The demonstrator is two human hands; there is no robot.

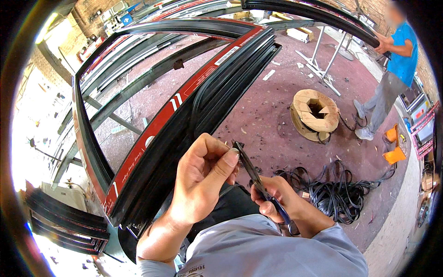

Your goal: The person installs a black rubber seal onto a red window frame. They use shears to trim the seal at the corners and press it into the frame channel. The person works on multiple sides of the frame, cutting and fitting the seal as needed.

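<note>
My right hand point(277, 196) is closed round the dark blue handles of a pair of scissors point(252, 171), whose blades point up and away from me. Just left of the blade tips, my left hand point(203, 173) pinches thumb against fingers at the end of a thin black rubber strip point(198, 104). That strip curves down along the near side of a black window frame point(152, 173) and passes behind my left hand. Red printed film covers the frame's upper face. What lies right between the fingertips is mostly hidden.
A tangled heap of black rubber strip point(339, 194) lies on the reddish floor beside a cardboard-sided reel point(316, 111). At the right, a person in a blue shirt point(404, 53) holds another black frame point(318, 16). Orange pieces point(393, 145) and white metal stands point(323, 69) are on the floor.
</note>
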